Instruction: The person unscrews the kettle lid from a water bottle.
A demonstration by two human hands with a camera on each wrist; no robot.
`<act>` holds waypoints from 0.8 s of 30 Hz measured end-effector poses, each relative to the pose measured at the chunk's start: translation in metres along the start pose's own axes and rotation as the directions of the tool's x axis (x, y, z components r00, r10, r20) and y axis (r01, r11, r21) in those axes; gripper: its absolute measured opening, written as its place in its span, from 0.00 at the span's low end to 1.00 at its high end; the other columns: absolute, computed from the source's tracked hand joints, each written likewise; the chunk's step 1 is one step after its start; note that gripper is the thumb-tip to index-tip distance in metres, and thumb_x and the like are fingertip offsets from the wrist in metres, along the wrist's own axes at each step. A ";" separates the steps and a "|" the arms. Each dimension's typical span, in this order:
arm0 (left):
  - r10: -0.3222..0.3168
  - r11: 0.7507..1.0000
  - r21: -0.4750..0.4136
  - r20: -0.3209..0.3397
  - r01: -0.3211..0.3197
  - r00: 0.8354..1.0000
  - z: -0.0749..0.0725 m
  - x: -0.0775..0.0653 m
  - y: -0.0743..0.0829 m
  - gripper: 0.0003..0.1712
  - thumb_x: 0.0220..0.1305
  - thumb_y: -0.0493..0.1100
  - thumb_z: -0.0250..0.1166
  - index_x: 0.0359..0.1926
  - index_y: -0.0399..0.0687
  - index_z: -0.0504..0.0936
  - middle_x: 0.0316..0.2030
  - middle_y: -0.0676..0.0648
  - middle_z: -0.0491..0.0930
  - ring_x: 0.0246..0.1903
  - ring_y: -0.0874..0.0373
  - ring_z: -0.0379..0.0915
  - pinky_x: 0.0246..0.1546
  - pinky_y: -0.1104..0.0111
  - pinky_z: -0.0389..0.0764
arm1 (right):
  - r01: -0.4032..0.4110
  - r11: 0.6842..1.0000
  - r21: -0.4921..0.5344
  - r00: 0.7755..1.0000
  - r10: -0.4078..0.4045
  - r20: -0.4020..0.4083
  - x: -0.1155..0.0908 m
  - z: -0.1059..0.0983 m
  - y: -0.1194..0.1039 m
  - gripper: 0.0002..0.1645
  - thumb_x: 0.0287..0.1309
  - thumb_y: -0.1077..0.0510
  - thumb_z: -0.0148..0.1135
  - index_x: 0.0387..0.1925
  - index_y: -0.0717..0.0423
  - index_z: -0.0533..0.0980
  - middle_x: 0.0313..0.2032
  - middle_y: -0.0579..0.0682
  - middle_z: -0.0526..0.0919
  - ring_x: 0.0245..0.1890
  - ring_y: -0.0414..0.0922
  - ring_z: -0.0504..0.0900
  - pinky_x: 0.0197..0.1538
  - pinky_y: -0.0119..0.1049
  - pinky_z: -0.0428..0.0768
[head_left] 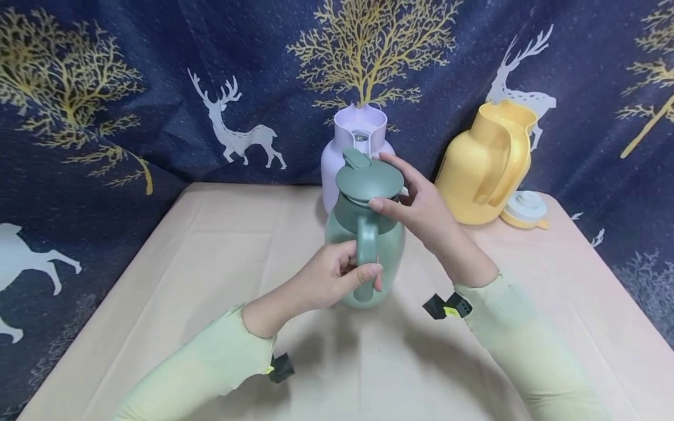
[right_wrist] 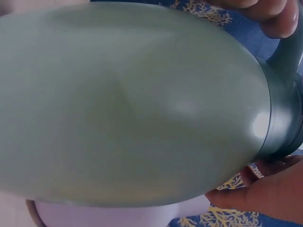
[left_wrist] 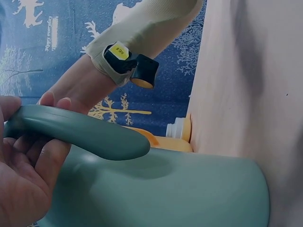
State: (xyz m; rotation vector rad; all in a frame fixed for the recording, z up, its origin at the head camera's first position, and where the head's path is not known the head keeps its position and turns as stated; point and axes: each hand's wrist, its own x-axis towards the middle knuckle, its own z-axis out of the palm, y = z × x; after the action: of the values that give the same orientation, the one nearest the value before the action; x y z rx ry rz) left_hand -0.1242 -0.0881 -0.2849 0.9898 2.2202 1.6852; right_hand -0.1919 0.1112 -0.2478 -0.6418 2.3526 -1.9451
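Observation:
A pale green thermos jug point(head_left: 391, 251) with a darker green lid point(head_left: 371, 180) stands upright near the middle of the table. My left hand point(head_left: 332, 275) grips its handle point(head_left: 367, 237), fingers wrapped round and thumb across; the left wrist view shows the same handle point(left_wrist: 90, 130) up close. On the lid, my right hand point(head_left: 421, 204) has its thumb at the near edge and its fingers at the far right side. In the right wrist view the jug's body point(right_wrist: 132, 104) fills most of the picture.
Close behind the green jug stands a lilac jug point(head_left: 330, 166) without a lid. A yellow jug point(head_left: 463, 169) is at the back right, with a white and yellow stopper point(head_left: 526, 207) beside it. Dark blue patterned cloth point(head_left: 295, 52) hangs behind the beige-covered table point(head_left: 221, 245).

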 end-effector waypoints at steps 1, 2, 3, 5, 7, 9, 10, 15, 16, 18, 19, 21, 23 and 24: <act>0.000 1.000 0.002 0.000 0.000 1.000 0.000 0.000 0.000 0.05 0.73 0.34 0.60 0.40 0.35 0.80 0.32 0.36 0.85 0.33 0.64 0.78 0.38 0.73 0.78 | -0.002 1.000 0.004 1.000 0.002 -0.011 0.000 0.001 0.000 0.53 0.54 0.42 0.76 0.77 0.50 0.63 0.71 0.53 0.72 0.60 0.39 0.75 0.71 0.44 0.69; 0.000 1.000 0.002 0.001 0.000 1.000 0.001 0.000 0.000 0.05 0.73 0.34 0.60 0.40 0.35 0.81 0.32 0.36 0.85 0.33 0.63 0.78 0.38 0.74 0.78 | -0.003 1.000 0.011 1.000 0.003 -0.019 0.000 0.001 0.000 0.50 0.56 0.47 0.75 0.76 0.50 0.63 0.70 0.55 0.73 0.58 0.38 0.75 0.69 0.41 0.70; 0.001 1.000 0.004 -0.001 -0.001 1.000 0.001 0.000 0.000 0.05 0.73 0.34 0.60 0.40 0.35 0.81 0.32 0.36 0.85 0.33 0.62 0.78 0.38 0.74 0.78 | -0.004 1.000 0.020 1.000 0.004 -0.027 0.001 0.001 0.001 0.48 0.57 0.50 0.74 0.76 0.51 0.64 0.69 0.56 0.73 0.57 0.37 0.76 0.68 0.40 0.70; 0.001 1.000 0.007 -0.006 -0.001 1.000 0.002 0.000 0.001 0.05 0.72 0.34 0.60 0.40 0.35 0.81 0.31 0.36 0.85 0.32 0.60 0.78 0.37 0.74 0.77 | -0.005 1.000 0.031 0.999 0.006 -0.039 0.001 0.002 0.001 0.46 0.57 0.56 0.72 0.76 0.50 0.64 0.67 0.56 0.74 0.56 0.35 0.76 0.66 0.36 0.71; -0.004 1.000 0.012 -0.012 0.004 1.000 0.002 0.000 0.001 0.05 0.72 0.34 0.60 0.40 0.36 0.81 0.31 0.36 0.85 0.32 0.59 0.79 0.36 0.74 0.77 | -0.007 0.999 0.047 0.999 0.010 -0.044 0.002 0.002 0.002 0.45 0.57 0.59 0.70 0.76 0.50 0.64 0.66 0.54 0.76 0.56 0.36 0.77 0.65 0.34 0.72; -0.009 1.000 0.013 -0.018 0.009 1.000 0.002 -0.001 0.001 0.05 0.72 0.34 0.60 0.40 0.36 0.81 0.31 0.36 0.85 0.32 0.58 0.79 0.36 0.74 0.77 | -0.008 0.998 0.069 0.999 0.011 -0.048 0.003 0.003 0.002 0.45 0.57 0.62 0.68 0.76 0.50 0.65 0.64 0.50 0.77 0.56 0.36 0.77 0.64 0.33 0.72; -0.010 1.000 0.013 -0.021 0.011 1.000 0.002 -0.001 0.001 0.05 0.72 0.34 0.60 0.40 0.36 0.81 0.31 0.36 0.86 0.31 0.58 0.79 0.35 0.74 0.77 | -0.008 0.997 0.077 0.999 0.012 -0.051 0.003 0.003 0.002 0.45 0.57 0.62 0.68 0.76 0.50 0.65 0.63 0.48 0.78 0.56 0.36 0.78 0.64 0.33 0.72; -0.017 1.000 0.013 -0.029 0.018 0.999 0.002 -0.002 0.002 0.05 0.72 0.34 0.60 0.40 0.37 0.81 0.31 0.37 0.86 0.30 0.60 0.78 0.33 0.74 0.76 | 0.003 0.992 0.127 0.998 0.005 -0.059 0.005 0.002 0.001 0.45 0.56 0.62 0.69 0.75 0.49 0.65 0.58 0.40 0.80 0.55 0.37 0.79 0.62 0.31 0.74; -0.020 1.000 0.012 -0.029 0.020 0.999 0.002 -0.002 0.002 0.05 0.72 0.34 0.60 0.39 0.37 0.81 0.31 0.37 0.86 0.30 0.60 0.78 0.33 0.74 0.75 | 0.003 0.991 0.135 0.998 0.005 -0.060 0.005 0.002 0.000 0.45 0.56 0.61 0.70 0.75 0.49 0.65 0.58 0.39 0.80 0.55 0.37 0.79 0.60 0.30 0.75; -0.023 1.000 0.009 -0.027 0.023 0.999 0.002 -0.002 0.002 0.05 0.72 0.34 0.60 0.39 0.36 0.81 0.31 0.36 0.86 0.30 0.62 0.77 0.33 0.74 0.75 | 0.000 0.989 0.149 0.998 0.009 -0.063 0.005 0.001 -0.001 0.46 0.56 0.58 0.72 0.75 0.47 0.65 0.58 0.39 0.80 0.55 0.38 0.79 0.57 0.28 0.77; -0.022 1.000 0.007 -0.025 0.023 0.999 0.002 -0.002 0.002 0.05 0.72 0.34 0.60 0.40 0.36 0.81 0.31 0.36 0.86 0.30 0.62 0.77 0.33 0.74 0.75 | 0.001 0.988 0.154 0.998 0.009 -0.067 0.005 0.001 -0.002 0.46 0.56 0.57 0.73 0.75 0.47 0.65 0.59 0.39 0.80 0.55 0.38 0.79 0.56 0.28 0.78; -0.018 1.000 0.007 -0.022 0.018 1.000 0.002 -0.001 0.002 0.05 0.72 0.34 0.60 0.39 0.36 0.81 0.31 0.36 0.86 0.30 0.62 0.77 0.33 0.74 0.75 | -0.001 0.987 0.162 0.997 0.013 -0.074 0.005 0.000 -0.004 0.47 0.55 0.54 0.74 0.75 0.46 0.66 0.58 0.40 0.79 0.55 0.39 0.78 0.55 0.27 0.78; -0.014 1.000 0.005 -0.020 0.014 1.000 0.002 -0.001 0.001 0.05 0.72 0.34 0.60 0.39 0.36 0.81 0.31 0.36 0.86 0.30 0.62 0.78 0.34 0.74 0.76 | -0.005 0.986 0.167 0.997 0.018 -0.077 0.005 0.000 -0.005 0.46 0.55 0.53 0.74 0.75 0.45 0.66 0.58 0.39 0.80 0.55 0.40 0.78 0.55 0.27 0.78; -0.013 1.000 0.004 -0.020 0.013 1.000 0.002 -0.001 0.001 0.05 0.72 0.34 0.60 0.39 0.36 0.81 0.31 0.36 0.86 0.31 0.62 0.78 0.34 0.74 0.76 | -0.005 0.986 0.167 0.997 0.019 -0.078 0.006 0.000 -0.006 0.47 0.55 0.52 0.74 0.75 0.46 0.66 0.58 0.39 0.80 0.54 0.41 0.78 0.55 0.28 0.78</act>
State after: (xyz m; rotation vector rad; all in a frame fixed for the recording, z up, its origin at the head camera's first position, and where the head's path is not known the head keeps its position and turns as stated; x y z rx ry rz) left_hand -0.1221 -0.0869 -0.2847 0.9611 2.2380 1.6934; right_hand -0.1952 0.1087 -0.2408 -0.5478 2.1968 -2.1713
